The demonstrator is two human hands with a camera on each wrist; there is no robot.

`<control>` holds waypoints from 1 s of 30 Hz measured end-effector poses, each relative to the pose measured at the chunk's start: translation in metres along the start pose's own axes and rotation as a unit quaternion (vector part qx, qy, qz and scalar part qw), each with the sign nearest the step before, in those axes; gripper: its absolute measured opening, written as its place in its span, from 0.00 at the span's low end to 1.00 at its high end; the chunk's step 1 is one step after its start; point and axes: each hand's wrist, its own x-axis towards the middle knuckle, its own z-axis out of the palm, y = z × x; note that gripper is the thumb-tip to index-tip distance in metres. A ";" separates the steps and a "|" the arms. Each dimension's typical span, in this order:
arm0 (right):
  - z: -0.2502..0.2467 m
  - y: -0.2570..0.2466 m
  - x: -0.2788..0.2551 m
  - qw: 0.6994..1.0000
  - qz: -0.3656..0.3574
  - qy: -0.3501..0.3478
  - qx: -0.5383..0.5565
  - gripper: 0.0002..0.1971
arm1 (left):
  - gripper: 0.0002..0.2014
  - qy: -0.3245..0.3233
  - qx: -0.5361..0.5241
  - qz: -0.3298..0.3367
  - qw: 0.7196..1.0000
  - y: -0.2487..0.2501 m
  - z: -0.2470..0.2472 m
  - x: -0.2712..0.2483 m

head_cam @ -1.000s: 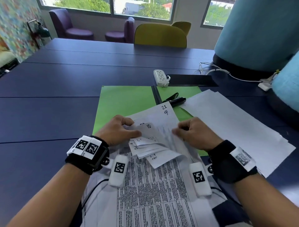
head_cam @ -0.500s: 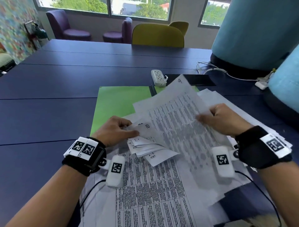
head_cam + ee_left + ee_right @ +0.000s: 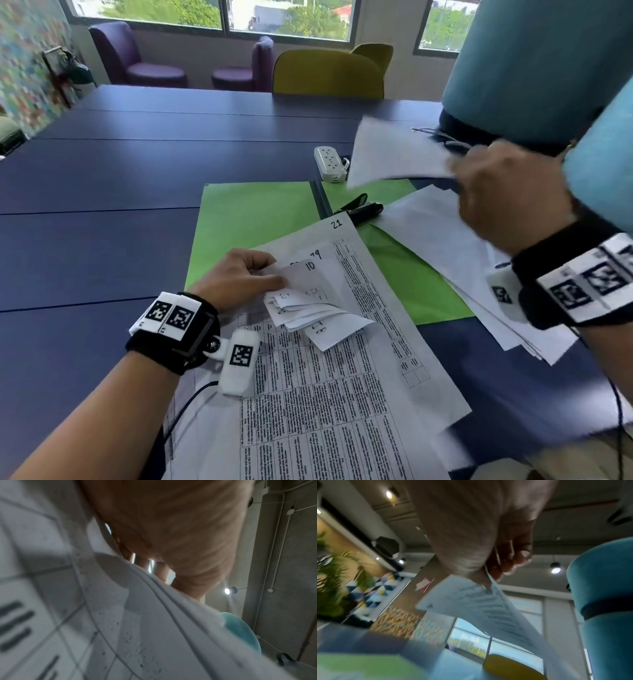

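Right hand and its sheet now higher, farther right, off the stack.

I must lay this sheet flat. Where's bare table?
Bare table: left of the green folder, and beyond the power strip toward the yellow chair. Crowded: the printed stack under the left hand, the markers, the white sheets beside the right hand holding the lifted sheet.
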 end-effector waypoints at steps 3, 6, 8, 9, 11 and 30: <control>0.023 -0.025 -0.011 0.977 -0.008 -0.208 -0.047 0.09 | 0.04 -0.003 -0.012 0.001 1.000 0.001 0.000 0.000; 0.049 -0.037 -0.024 0.947 -0.008 -0.313 -0.069 0.10 | 0.02 -0.004 -0.012 0.002 1.000 0.003 0.000 -0.001; 0.064 -0.037 -0.029 0.943 -0.008 -0.324 -0.068 0.10 | 0.04 -0.004 -0.022 -0.001 1.000 0.003 0.000 -0.001; 0.072 -0.034 -0.030 0.941 -0.005 -0.332 -0.059 0.10 | 0.06 -0.001 -0.024 0.000 1.000 0.001 -0.001 0.000; 0.083 -0.024 -0.028 0.926 0.011 -0.377 -0.017 0.16 | 0.12 0.008 -0.008 0.006 1.000 -0.001 -0.005 0.003; 0.040 -0.122 -0.029 0.781 0.066 -0.295 0.547 0.09 | 0.14 -0.010 -0.034 0.053 0.998 -0.001 0.003 -0.001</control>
